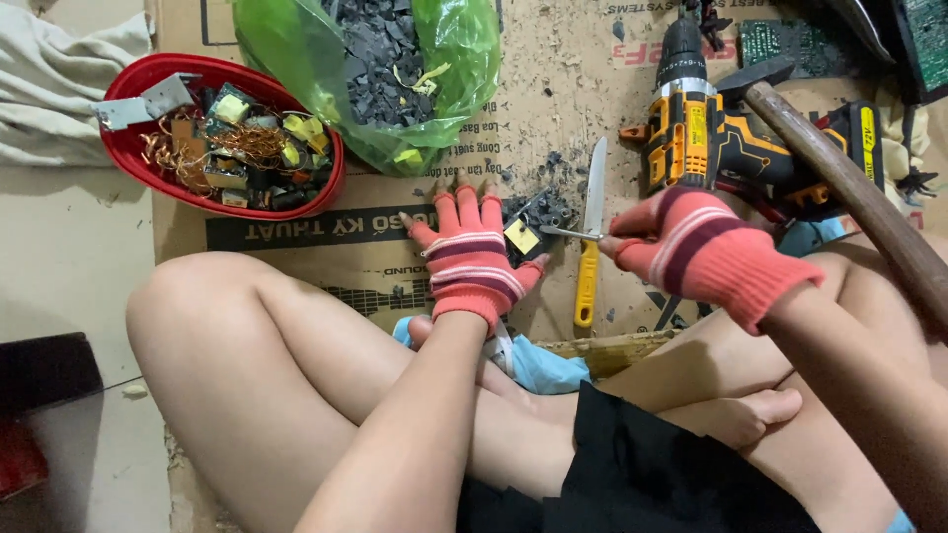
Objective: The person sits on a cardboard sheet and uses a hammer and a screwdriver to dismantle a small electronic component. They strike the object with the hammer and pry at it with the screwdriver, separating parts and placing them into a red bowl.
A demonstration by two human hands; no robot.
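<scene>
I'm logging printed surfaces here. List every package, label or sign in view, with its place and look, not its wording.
Cardboard sheet: flat on the floor under the work, brown with a black printed band.
Green plastic bag: top centre, translucent, open, full of dark chips.
Drill label: yellow strip on the drill, upper right.
No screens.

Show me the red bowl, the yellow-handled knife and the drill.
red bowl (126,150): head view, on its red left rim.
yellow-handled knife (587,281): head view, on the yellow handle.
drill (703,148): head view, on its orange and black body.
</scene>
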